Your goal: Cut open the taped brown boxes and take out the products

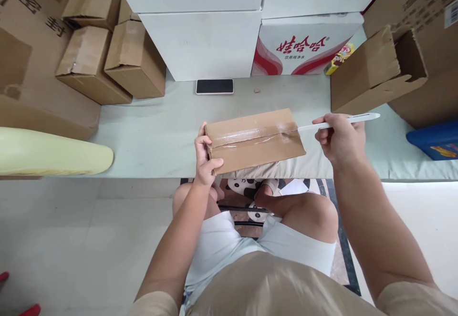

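Left hand [205, 161] clamped on a brown carton [252, 151], right hand [341, 137] closed on a white cutter [368, 117].
In the head view, the left forearm slanted up and inward, its grip shut round the carton's left end, thumb on the near top edge; the right forearm angled inward, fingers curled about the cutter, whose tip met the carton's right end at the taped seam. The carton was over the worktop [150, 130] near its front edge; whether it rested there I could not tell. A phone [214, 86] lay beyond it, before stacked white boxes [200, 44] that walled off the far side. Brown boxes [138, 58] flanked the left, an open box [365, 68] the right.
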`<action>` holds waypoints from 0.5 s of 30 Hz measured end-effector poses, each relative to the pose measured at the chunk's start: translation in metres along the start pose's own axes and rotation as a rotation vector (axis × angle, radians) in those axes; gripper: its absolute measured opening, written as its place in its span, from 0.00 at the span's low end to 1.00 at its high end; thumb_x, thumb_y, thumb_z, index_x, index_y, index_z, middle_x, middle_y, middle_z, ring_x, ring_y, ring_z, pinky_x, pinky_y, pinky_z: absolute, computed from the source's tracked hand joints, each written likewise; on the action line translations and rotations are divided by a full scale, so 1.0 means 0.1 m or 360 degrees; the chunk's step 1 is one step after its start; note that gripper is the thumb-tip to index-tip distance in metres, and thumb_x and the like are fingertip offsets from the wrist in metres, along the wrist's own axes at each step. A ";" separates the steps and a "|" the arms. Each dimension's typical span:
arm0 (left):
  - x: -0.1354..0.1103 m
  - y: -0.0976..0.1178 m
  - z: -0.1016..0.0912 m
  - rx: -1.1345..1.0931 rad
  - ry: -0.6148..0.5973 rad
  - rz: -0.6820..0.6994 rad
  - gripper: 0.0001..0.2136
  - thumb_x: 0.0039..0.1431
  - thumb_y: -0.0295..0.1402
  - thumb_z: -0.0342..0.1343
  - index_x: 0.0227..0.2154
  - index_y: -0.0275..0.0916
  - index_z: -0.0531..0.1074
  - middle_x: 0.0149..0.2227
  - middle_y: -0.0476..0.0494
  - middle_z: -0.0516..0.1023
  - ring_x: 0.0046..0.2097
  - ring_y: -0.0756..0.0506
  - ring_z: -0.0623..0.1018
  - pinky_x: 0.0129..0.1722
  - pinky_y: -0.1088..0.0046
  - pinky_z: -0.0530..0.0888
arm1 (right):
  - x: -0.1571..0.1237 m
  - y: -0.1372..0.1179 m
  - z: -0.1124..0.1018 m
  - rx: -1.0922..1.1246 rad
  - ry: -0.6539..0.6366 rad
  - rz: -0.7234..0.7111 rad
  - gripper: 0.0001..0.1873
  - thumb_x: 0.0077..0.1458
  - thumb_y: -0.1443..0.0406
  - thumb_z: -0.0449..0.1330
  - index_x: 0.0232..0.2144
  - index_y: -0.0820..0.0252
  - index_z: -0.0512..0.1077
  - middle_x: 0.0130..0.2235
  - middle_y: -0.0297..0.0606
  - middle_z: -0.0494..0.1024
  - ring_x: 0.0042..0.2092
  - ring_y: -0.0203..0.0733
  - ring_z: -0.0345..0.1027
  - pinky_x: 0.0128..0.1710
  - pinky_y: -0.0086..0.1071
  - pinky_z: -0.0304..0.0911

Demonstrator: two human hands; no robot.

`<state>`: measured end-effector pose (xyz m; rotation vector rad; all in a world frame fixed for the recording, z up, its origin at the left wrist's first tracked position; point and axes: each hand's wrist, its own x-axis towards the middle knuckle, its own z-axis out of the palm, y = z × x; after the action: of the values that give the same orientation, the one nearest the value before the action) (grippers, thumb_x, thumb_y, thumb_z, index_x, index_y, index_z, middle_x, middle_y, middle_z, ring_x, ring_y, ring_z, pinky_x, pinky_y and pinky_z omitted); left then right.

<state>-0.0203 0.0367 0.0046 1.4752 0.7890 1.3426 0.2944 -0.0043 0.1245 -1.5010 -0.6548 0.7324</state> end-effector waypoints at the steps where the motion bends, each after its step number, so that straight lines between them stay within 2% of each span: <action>1: 0.00 0.00 0.00 0.0002 0.0004 0.0004 0.25 0.50 0.55 0.61 0.44 0.51 0.57 0.75 0.51 0.46 0.73 0.33 0.57 0.63 0.46 0.65 | 0.01 -0.01 0.00 0.0005 0.0021 0.0009 0.14 0.45 0.66 0.66 0.15 0.57 0.65 0.19 0.32 0.72 0.17 0.28 0.54 0.13 0.26 0.47; 9: 0.00 0.02 0.04 -0.0002 0.0049 0.0017 0.25 0.50 0.55 0.61 0.44 0.51 0.58 0.75 0.51 0.48 0.73 0.33 0.56 0.65 0.45 0.62 | 0.02 -0.06 -0.03 -0.0025 0.0030 -0.0015 0.15 0.44 0.66 0.66 0.14 0.56 0.64 0.16 0.32 0.68 0.17 0.29 0.52 0.14 0.27 0.45; 12: 0.00 0.02 0.03 0.0017 0.0023 0.0004 0.26 0.50 0.56 0.60 0.44 0.51 0.58 0.75 0.51 0.47 0.74 0.33 0.55 0.65 0.45 0.63 | 0.05 -0.05 -0.07 -0.0037 0.0027 0.0051 0.14 0.46 0.67 0.65 0.14 0.57 0.66 0.16 0.33 0.67 0.17 0.28 0.52 0.15 0.29 0.44; 15: 0.01 0.02 0.02 -0.0031 0.0023 -0.0004 0.26 0.49 0.56 0.62 0.44 0.50 0.59 0.75 0.51 0.46 0.73 0.33 0.56 0.65 0.46 0.63 | 0.12 0.02 -0.18 0.0045 -0.0058 0.0139 0.11 0.47 0.66 0.65 0.17 0.58 0.68 0.16 0.33 0.65 0.18 0.28 0.53 0.16 0.30 0.45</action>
<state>-0.0180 0.0361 0.0068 1.4503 0.7849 1.3567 0.3154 -0.0065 0.1222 -1.5004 -0.6070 0.8343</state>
